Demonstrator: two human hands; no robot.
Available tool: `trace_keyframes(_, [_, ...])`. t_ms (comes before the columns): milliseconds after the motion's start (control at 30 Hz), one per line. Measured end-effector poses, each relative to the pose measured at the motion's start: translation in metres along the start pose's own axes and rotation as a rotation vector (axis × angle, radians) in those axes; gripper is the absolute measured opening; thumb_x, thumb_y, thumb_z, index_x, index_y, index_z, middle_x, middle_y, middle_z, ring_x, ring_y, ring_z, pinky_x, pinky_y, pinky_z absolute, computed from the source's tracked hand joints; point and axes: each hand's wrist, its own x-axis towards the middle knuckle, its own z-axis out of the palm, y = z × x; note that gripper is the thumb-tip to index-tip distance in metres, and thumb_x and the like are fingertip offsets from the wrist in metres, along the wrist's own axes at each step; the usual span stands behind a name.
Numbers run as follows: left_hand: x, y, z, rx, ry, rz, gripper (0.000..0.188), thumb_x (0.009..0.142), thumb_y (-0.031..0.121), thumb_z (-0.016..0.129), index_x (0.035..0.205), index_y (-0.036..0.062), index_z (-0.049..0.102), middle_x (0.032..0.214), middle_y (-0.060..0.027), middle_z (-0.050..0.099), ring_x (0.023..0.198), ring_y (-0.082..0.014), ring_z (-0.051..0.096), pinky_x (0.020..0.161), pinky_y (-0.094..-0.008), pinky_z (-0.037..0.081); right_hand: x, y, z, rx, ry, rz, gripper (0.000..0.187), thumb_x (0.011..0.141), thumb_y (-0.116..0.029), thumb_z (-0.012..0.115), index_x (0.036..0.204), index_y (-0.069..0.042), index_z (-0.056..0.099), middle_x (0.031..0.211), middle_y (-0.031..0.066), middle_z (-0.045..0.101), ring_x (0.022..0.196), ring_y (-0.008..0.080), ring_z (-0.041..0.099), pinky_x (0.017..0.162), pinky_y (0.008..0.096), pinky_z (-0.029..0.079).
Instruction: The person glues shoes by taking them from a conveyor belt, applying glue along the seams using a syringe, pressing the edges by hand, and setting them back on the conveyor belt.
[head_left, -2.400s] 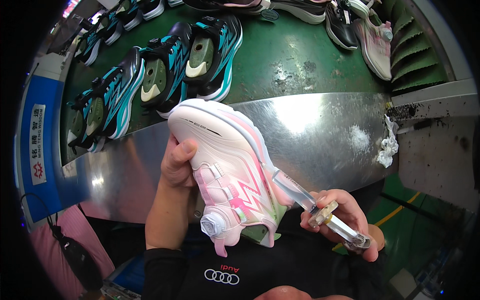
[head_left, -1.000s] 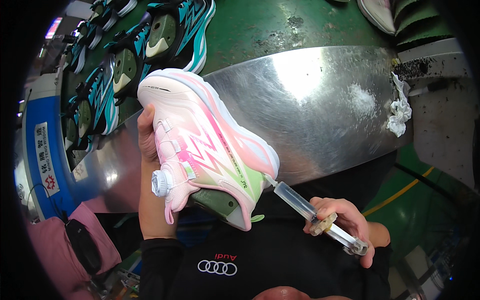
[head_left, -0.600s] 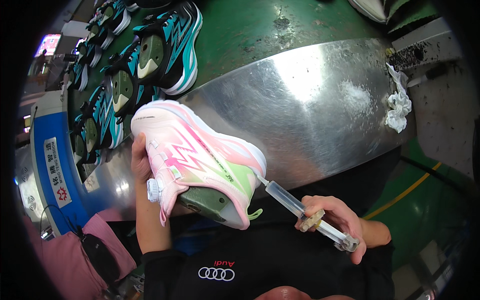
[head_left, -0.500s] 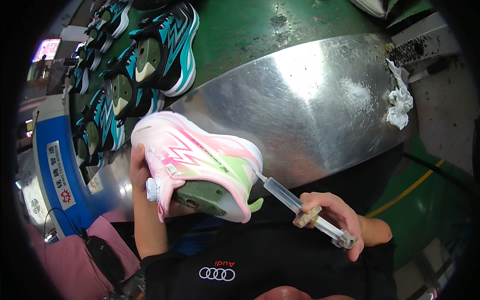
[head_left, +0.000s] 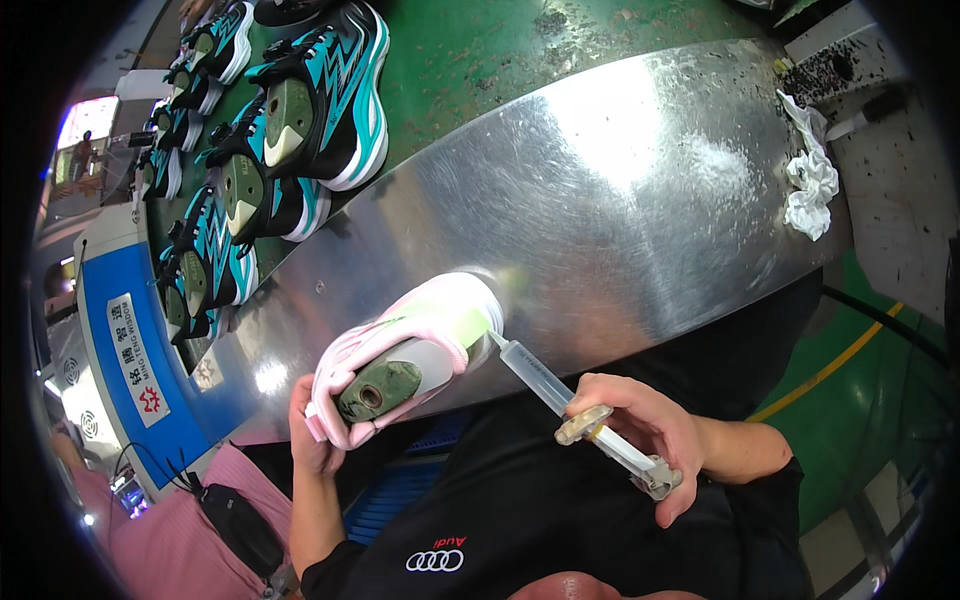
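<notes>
My left hand (head_left: pixel 311 432) grips a pink, white and pale green sports shoe (head_left: pixel 452 312) by its toe end, and part of the fingers is hidden behind it. The shoe is tilted so its collar faces me, with a dark green shoe last (head_left: pixel 378 388) inside. In my right hand (head_left: pixel 655 420) is a clear plastic syringe (head_left: pixel 537 376), its plunger drawn partly out and its flange stained. The fine tip meets, or nearly meets, the shoe's heel near the sole edge; contact is too small to confirm.
Beneath the shoe lies a shiny metal plate (head_left: pixel 440 220). Several black and teal shoes (head_left: pixel 345 110) with lasts stand on the green surface (head_left: pixel 470 60) at the far left. Crumpled white tissue (head_left: pixel 808 190) rests at the right end. A blue machine panel (head_left: pixel 175 380) stands left.
The shoe has turned so its collar now faces me and its side no longer shows. The syringe has shifted slightly left along with my right hand, its tip still at the heel.
</notes>
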Motion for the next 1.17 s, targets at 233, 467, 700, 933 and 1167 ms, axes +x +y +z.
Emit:
trace_keyframes(233, [-0.021,-0.01,-0.002,-0.096,-0.051,-0.049,0.023,0.089,0.016,0.058,0.105,0.0006,0.052,0.109,-0.0165,0.059,0.101,-0.0247,0.059,0.09,-0.0389,0.049,-0.002,0.001,0.007,-0.105,0.034,0.031,0.11,0.053,-0.051,0.085,0.135,0.001,0.033,0.105,0.0033,0.041,0.079,0.0105,0.035,0.07,0.0229,0.03])
trace_keyframes(467, [-0.028,-0.019,-0.015,-0.24,-0.082,-0.162,0.064,0.077,-0.008,0.06,0.128,0.0149,0.029,0.13,-0.0142,0.041,0.121,-0.0299,0.047,0.095,-0.0382,0.047,-0.005,0.004,0.014,-0.193,0.059,0.022,0.108,0.053,-0.057,0.082,0.133,0.0,0.037,0.098,0.0024,0.041,0.075,0.0119,0.034,0.068,0.024,0.03])
trace_keyframes(700, [-0.04,-0.018,0.005,-0.247,-0.154,-0.163,0.068,0.074,-0.01,0.057,0.13,0.0144,0.026,0.131,-0.0163,0.04,0.12,-0.0325,0.046,0.099,-0.0431,0.042,-0.008,0.004,0.021,-0.262,0.061,0.025,0.106,0.054,-0.056,0.081,0.133,0.0,0.038,0.097,0.0021,0.041,0.074,0.0122,0.034,0.067,0.0246,0.03])
trace_keyframes(933, [-0.057,-0.022,0.029,-0.363,-0.26,-0.182,0.079,0.074,0.012,0.072,0.136,-0.009,0.029,0.131,-0.0212,0.047,0.121,-0.0299,0.049,0.106,-0.0417,0.035,-0.006,-0.004,0.036,-0.273,0.059,0.078,0.104,0.057,-0.052,0.081,0.136,-0.003,0.034,0.105,0.0027,0.041,0.078,0.0113,0.034,0.069,0.0236,0.03])
trace_keyframes(1167, [-0.063,-0.041,0.047,-0.42,-0.377,-0.237,0.084,0.072,0.019,0.075,0.137,-0.0077,0.028,0.131,-0.0186,0.047,0.119,-0.0285,0.05,0.103,-0.041,0.039,-0.005,-0.017,0.047,-0.275,0.041,0.143,0.104,0.06,-0.052,0.079,0.138,-0.003,0.03,0.116,0.0034,0.04,0.085,0.0113,0.037,0.075,0.0235,0.032])
